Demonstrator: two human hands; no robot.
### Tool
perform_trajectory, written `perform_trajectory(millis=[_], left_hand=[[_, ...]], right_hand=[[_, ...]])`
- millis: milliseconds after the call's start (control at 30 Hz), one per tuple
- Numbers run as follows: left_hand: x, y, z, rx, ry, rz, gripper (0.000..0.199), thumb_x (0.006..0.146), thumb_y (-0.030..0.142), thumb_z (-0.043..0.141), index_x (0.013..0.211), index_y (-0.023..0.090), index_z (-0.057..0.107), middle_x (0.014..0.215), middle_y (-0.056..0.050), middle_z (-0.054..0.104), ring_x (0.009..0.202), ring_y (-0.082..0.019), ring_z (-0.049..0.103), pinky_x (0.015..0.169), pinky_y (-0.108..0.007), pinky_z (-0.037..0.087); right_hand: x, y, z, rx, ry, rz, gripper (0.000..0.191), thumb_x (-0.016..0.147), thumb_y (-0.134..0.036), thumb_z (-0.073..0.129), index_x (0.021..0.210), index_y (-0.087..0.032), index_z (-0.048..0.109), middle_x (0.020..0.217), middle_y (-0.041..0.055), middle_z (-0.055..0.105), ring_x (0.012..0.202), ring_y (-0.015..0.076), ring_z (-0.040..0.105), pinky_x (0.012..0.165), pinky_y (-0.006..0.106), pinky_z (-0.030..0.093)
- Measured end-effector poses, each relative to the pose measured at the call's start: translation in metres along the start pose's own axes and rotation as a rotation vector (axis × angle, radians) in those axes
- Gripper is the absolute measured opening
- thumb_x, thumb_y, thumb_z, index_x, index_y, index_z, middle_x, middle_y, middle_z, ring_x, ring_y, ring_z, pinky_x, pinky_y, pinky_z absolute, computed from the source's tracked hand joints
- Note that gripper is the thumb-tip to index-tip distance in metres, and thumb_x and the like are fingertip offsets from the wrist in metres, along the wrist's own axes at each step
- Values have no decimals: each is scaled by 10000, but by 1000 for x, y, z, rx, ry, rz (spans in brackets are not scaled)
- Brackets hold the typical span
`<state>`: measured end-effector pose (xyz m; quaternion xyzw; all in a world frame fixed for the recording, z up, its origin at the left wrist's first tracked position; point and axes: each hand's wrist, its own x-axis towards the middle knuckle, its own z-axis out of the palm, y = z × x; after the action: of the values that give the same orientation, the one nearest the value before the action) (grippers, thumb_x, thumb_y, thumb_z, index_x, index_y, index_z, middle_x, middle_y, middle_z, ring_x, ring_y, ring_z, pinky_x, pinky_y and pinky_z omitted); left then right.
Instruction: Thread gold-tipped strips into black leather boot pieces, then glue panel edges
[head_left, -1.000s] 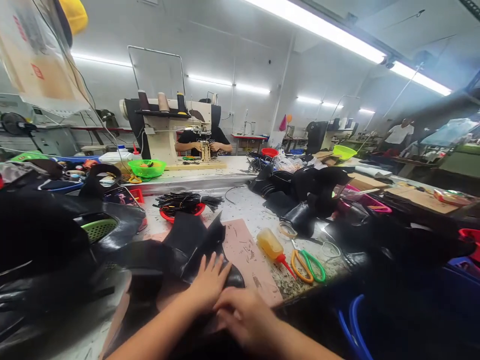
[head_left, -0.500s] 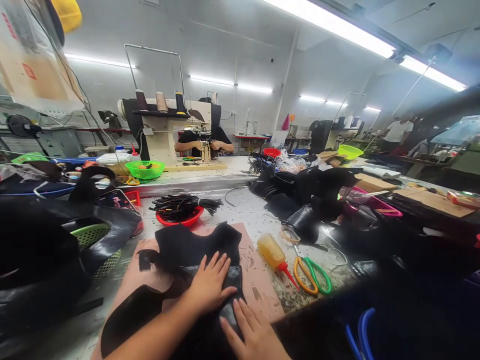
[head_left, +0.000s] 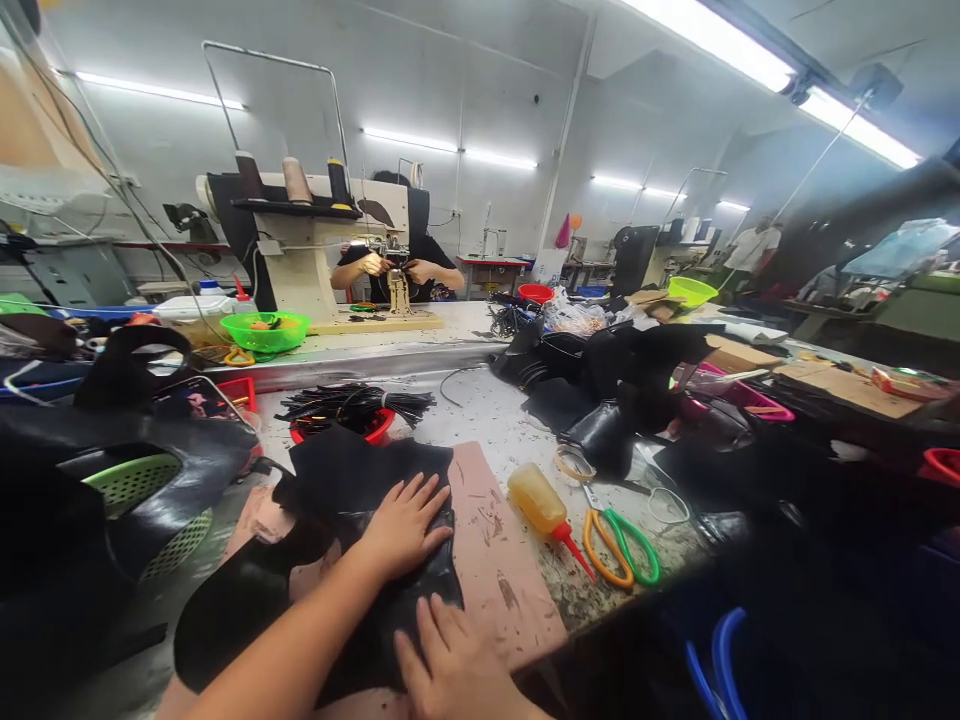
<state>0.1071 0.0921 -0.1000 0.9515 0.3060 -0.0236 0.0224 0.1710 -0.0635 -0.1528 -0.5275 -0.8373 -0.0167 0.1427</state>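
A black leather piece lies spread over a pinkish board on the bench. My left hand rests flat on the leather, fingers spread, near its right edge. Lower and nearer to me, my right hand lies on the same leather, its fingers stretched out and a little apart. To the right of the board are a glue bottle with a red nozzle and scissors with orange and green handles. A roll of tape sits just behind the scissors.
Behind the leather, a red bowl holds black strips. Dark leather pieces are heaped at left, and more black pieces at right. Across the bench, a co-worker sits behind a sewing machine. A green basket stands near it.
Both my hands and the leather have shifted left across the board, baring more of its right side. The leather's far edge now overlaps the red bowl. The camera view has also moved slightly.
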Motion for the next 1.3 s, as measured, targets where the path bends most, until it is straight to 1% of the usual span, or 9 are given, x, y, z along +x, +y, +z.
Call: perform_trajectory(millis=[133, 267, 333, 433, 533, 633, 833, 1033, 1300], left_hand=[[1, -5, 8, -43, 13, 16, 632, 807, 559, 450, 1352, 254, 356, 1442, -71, 297, 1330, -306, 243, 1056, -503, 220], [2, -7, 5, -39, -52, 59, 701, 778, 622, 442, 1362, 248, 336, 1452, -79, 261, 1341, -312, 205, 1064, -505, 195], [2, -7, 3, -50, -83, 99, 725, 768, 650, 429, 1363, 246, 334, 1455, -78, 246, 1346, -310, 187, 1070, -500, 184], [0, -5, 2, -59, -92, 97, 757, 750, 658, 448, 1369, 243, 319, 1455, -78, 241, 1346, -306, 192, 1072, -491, 185], [0, -3, 5, -63, -67, 61, 832, 726, 669, 472, 1379, 180, 304, 1449, -107, 250, 1338, -314, 218, 1065, -475, 215], [1, -2, 10, -59, -25, 48, 690, 822, 579, 407, 1361, 152, 345, 1438, -125, 274, 1328, -290, 255, 1058, -453, 247], [1, -2, 19, -25, 87, 8, 464, 874, 341, 433, 1308, 174, 439, 1411, -146, 328, 1307, -293, 297, 1032, -456, 303], [1, -2, 21, 28, 99, 23, 484, 871, 337, 424, 1316, 149, 427, 1404, -143, 339, 1295, -292, 324, 1018, -438, 325], [1, -3, 27, 6, 160, 28, 480, 887, 396, 386, 1304, 164, 447, 1394, -129, 377, 1287, -278, 346, 1018, -421, 310]], right_hand=[[-3, 44, -53, 379, -156, -2, 262, 802, -359, 553, 1036, -282, 641, 986, 36, 699, 832, 209, 664, 719, 286, 519], [-2, 137, -110, 213, 20, 836, 496, 720, -430, 627, 1137, -166, 578, 1123, 131, 620, 947, 265, 610, 792, 342, 466], [-1, 175, -116, 231, -80, 1013, 573, 629, -474, 686, 1064, -110, 609, 1063, 176, 630, 961, 327, 589, 799, 392, 442], [0, 203, -107, 360, -170, 1035, 399, 534, -424, 744, 763, -107, 664, 824, 149, 673, 818, 325, 619, 715, 378, 457], [-5, 211, -103, 488, -134, 1034, 284, 543, -372, 724, 627, -116, 632, 673, 110, 658, 710, 291, 630, 633, 348, 474], [-13, 213, -107, 628, 1, 1023, 406, 704, -484, 557, 843, -110, 630, 756, 103, 669, 736, 247, 645, 601, 309, 498], [9, 207, -78, 1322, 1006, 930, 550, 473, -546, 727, 863, -188, 577, 757, 30, 660, 596, 172, 616, 430, 242, 482], [51, 197, -38, 1302, 1076, 973, 438, 433, -397, 790, 739, -142, 609, 663, 9, 644, 526, 123, 587, 420, 204, 466], [58, 202, -27, 1229, 1114, 1032, 434, 461, -404, 771, 756, -117, 631, 645, 7, 644, 494, 106, 570, 425, 204, 468]])
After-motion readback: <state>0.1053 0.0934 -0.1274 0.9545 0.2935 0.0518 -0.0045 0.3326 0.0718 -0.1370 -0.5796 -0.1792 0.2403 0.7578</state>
